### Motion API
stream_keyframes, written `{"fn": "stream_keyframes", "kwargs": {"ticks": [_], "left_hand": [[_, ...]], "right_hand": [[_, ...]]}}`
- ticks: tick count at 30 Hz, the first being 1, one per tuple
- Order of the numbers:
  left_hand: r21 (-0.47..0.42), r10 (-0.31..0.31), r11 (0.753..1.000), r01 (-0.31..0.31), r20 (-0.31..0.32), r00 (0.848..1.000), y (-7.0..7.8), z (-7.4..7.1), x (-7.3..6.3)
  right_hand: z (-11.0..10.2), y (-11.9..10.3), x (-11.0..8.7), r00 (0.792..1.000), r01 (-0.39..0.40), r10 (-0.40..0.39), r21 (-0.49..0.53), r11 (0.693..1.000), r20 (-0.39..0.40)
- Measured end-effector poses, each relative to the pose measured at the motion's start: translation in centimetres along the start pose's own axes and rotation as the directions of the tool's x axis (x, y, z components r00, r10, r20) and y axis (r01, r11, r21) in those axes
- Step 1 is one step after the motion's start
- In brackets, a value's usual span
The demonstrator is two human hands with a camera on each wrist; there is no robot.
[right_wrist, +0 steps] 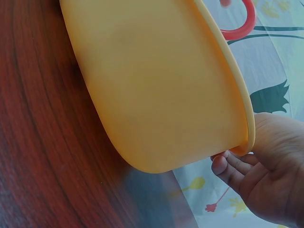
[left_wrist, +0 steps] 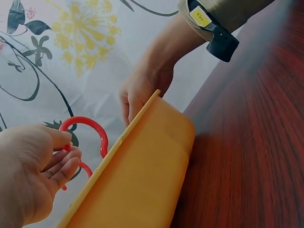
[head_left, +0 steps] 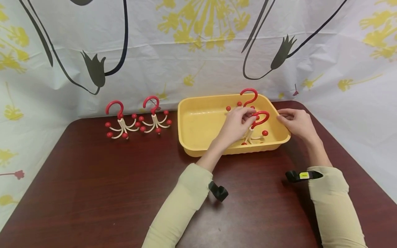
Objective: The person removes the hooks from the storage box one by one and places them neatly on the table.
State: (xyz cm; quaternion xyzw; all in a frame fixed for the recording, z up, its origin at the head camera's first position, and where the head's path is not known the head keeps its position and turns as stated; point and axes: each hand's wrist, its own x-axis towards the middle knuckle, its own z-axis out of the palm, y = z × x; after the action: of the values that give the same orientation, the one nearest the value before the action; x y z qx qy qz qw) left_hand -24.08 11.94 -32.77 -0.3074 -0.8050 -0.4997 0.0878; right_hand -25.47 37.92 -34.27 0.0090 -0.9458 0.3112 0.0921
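Note:
A yellow plastic tub [head_left: 198, 127] holds two multi-arm hook hangers, each with a red hook on top and cream arms ending in red balls. Reaching over its front rim, my left hand [head_left: 234, 124] pinches the red hook of the nearer hanger [head_left: 261, 117]. The farther hanger [head_left: 249, 93] stands behind that hand and is partly covered by it. At the tub's right end, my right hand [head_left: 299, 124] grips the rim; in the right wrist view the fingertips [right_wrist: 219, 165] curl below the rim. The front wall hides the nearer hanger's lower arms.
Two more such hangers, one at far left [head_left: 121, 124] and one beside it [head_left: 155, 119], stand on the dark wooden table [head_left: 93, 193] left of the tub. A white flower-printed sheet [head_left: 198, 69] hangs behind the table. Both wrists wear black straps.

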Motion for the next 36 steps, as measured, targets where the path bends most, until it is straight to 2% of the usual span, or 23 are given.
{"fn": "stream_keyframes", "kwargs": {"ticks": [10,16,28,36], "left_hand": [[0.032,0.003,0.999,-0.002,-0.039,0.999,0.2,0.5,0.5],[0.018,0.019,1.0,-0.018,-0.057,0.998,0.3,0.5,0.5],[-0.053,0.082,0.994,-0.091,-0.144,0.986,1.3,-0.4,0.5],[-0.082,0.105,0.989,-0.12,-0.171,0.98,2.5,-1.2,0.4]], "right_hand": [[-0.1,0.0,-0.1,1.0,0.004,-0.004,-0.001,1.0,0.001],[-0.1,0.0,-0.1,1.0,-0.005,0.005,0.005,1.0,0.005],[0.1,0.0,0.0,1.0,0.007,-0.007,-0.011,1.0,0.001],[0.0,0.1,0.0,1.0,0.004,-0.004,-0.011,1.0,0.003]]}}
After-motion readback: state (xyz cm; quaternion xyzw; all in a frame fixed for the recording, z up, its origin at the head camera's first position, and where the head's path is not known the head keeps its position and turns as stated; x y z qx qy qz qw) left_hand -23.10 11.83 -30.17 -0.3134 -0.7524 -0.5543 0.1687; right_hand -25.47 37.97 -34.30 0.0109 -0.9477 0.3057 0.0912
